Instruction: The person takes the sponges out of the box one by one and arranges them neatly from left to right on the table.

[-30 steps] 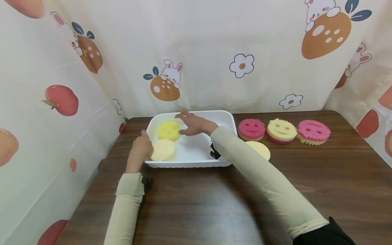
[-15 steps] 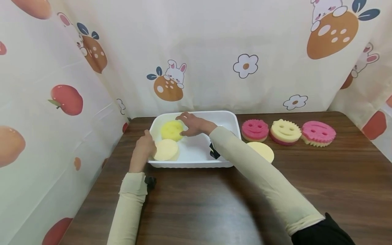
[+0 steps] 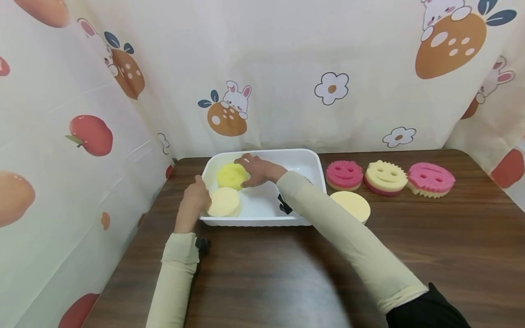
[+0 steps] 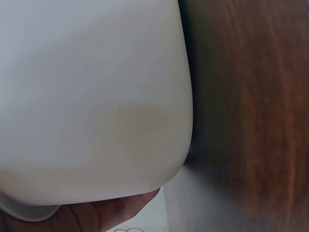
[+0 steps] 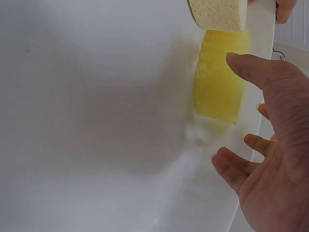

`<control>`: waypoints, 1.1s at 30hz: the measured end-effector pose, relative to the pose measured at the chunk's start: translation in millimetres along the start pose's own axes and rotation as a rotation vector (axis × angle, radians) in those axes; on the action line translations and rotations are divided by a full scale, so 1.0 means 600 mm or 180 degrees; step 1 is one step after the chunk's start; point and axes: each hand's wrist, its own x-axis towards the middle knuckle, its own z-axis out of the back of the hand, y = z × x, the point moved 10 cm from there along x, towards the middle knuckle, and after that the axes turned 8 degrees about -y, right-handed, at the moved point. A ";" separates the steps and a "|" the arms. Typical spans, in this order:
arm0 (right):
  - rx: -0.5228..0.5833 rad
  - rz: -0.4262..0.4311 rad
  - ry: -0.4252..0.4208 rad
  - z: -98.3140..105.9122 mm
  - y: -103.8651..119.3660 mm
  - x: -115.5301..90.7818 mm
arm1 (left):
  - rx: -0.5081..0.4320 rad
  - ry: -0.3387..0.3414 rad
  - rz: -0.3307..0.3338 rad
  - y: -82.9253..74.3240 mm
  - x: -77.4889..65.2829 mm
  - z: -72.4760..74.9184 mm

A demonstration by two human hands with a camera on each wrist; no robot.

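Observation:
A white tray (image 3: 275, 221) stands on the brown table. At its left side, my left hand (image 3: 193, 202) holds the wall near the front corner, its fingers (image 4: 116, 210) lying along the outside. In the tray lie a bright yellow round sponge (image 3: 231, 176) with holes and, in front of it, a pale cream round sponge (image 3: 224, 202). My right hand (image 3: 258, 170) reaches over the yellow sponge with fingers spread. In the right wrist view its thumb (image 5: 251, 67) overlaps the yellow sponge (image 5: 219, 82), while the other fingers stay apart from the thumb.
Right of the tray are a pink smiling-face sponge (image 3: 344, 175), a cream one (image 3: 386, 177) and another pink one (image 3: 431, 179). A plain cream round sponge (image 3: 352, 205) sits partly behind the right sleeve (image 3: 340, 237). A printed curtain (image 3: 279, 114) hangs behind the table.
The head view has shifted slightly. My right hand has moved a little left and nearer over the yellow sponge; my left hand stays at the tray's side.

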 end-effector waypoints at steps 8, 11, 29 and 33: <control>-0.0065 0.0053 0.0012 -0.001 0.007 0.012 | -0.0045 -0.0006 0.0070 -0.001 0.000 -0.001; -0.0037 0.0105 0.0035 -0.005 0.010 0.015 | -0.0028 0.0029 0.0090 0.001 0.001 -0.004; 0.0146 0.0112 0.0092 -0.024 0.009 0.021 | -0.0021 -0.0003 0.0124 0.005 0.002 -0.005; 0.0220 0.0071 0.0065 -0.023 0.009 0.023 | -0.0023 0.0000 0.0146 0.006 0.002 -0.005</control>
